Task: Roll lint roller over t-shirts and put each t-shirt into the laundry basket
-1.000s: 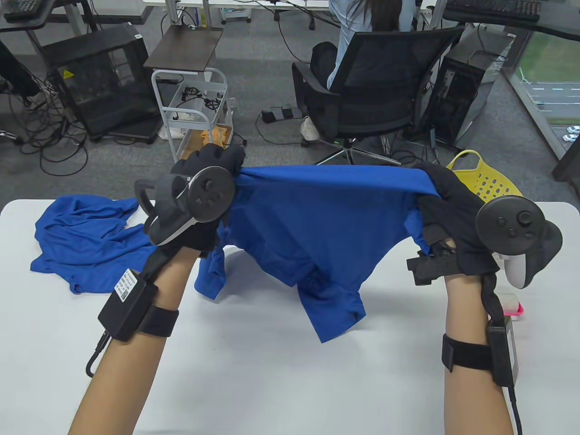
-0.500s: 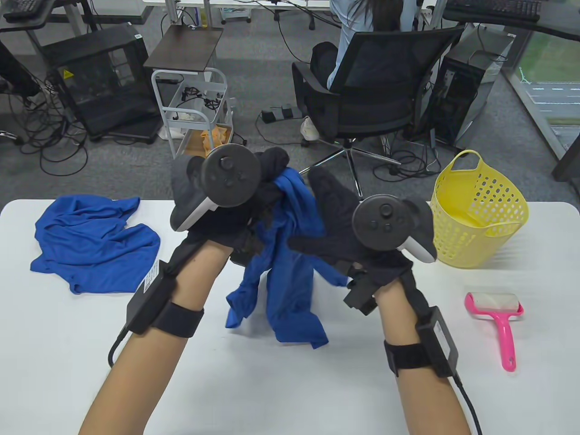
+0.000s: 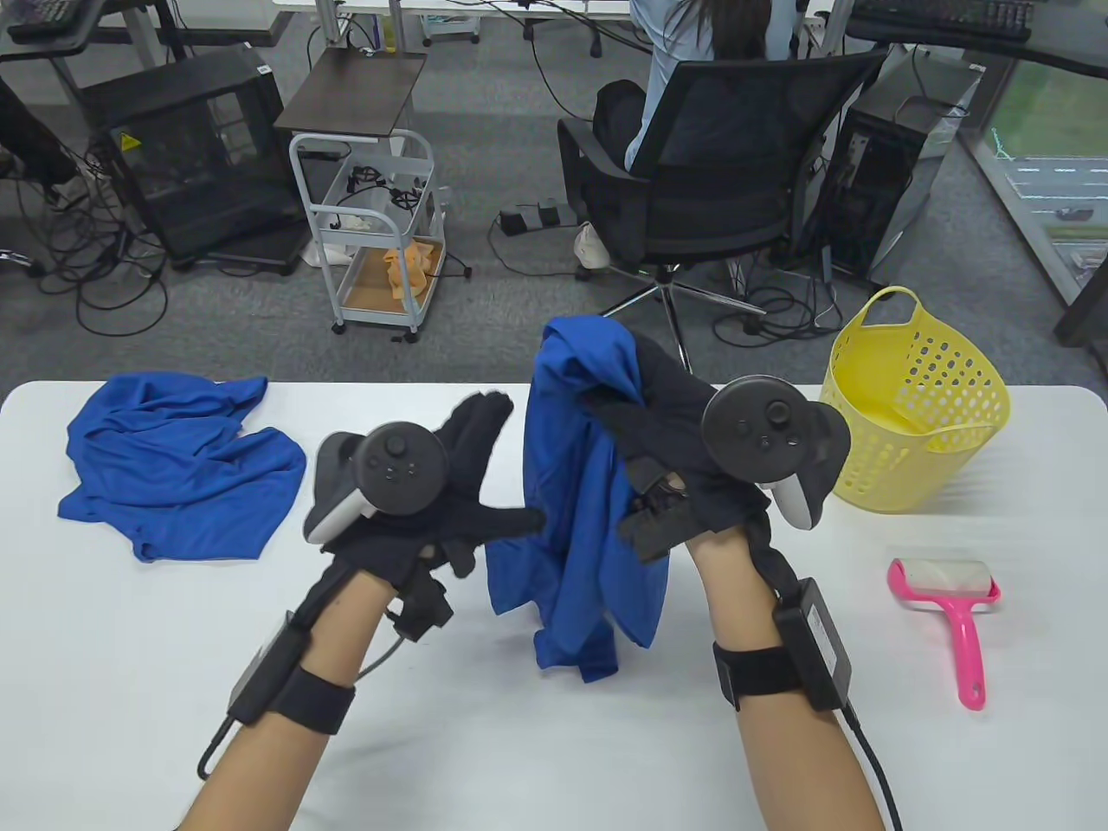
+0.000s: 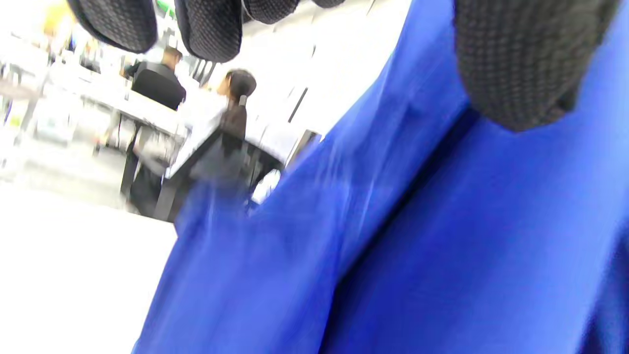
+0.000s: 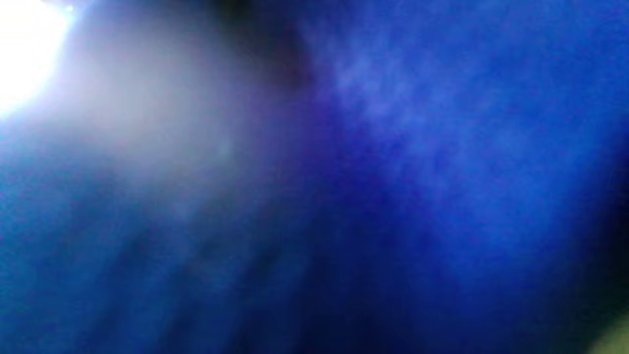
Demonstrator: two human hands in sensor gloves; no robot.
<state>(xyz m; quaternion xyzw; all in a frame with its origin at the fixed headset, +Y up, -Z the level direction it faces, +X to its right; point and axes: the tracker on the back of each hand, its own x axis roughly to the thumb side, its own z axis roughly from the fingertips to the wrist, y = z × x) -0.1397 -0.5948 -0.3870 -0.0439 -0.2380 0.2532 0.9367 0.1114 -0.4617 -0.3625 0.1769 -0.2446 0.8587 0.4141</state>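
The right hand [image 3: 692,450] grips the bunched blue t-shirt [image 3: 580,485], which hangs lengthwise over the worktop [image 3: 485,744]; the left hand [image 3: 433,493] beside it has fingers spread, empty; farther right stands the yellow laundry basket [image 3: 917,407], nearer the right hand

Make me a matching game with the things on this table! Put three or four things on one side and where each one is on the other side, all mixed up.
Things:
1. lint roller
2. laundry basket
3. crumpled t-shirt
4. hanging t-shirt

Places:
A. held up by the right hand
B. flat on the table's left side
C. far right corner of the table
D. near right edge, in front of the basket

Pairs: 1-D, 2-C, 3-B, 4-A
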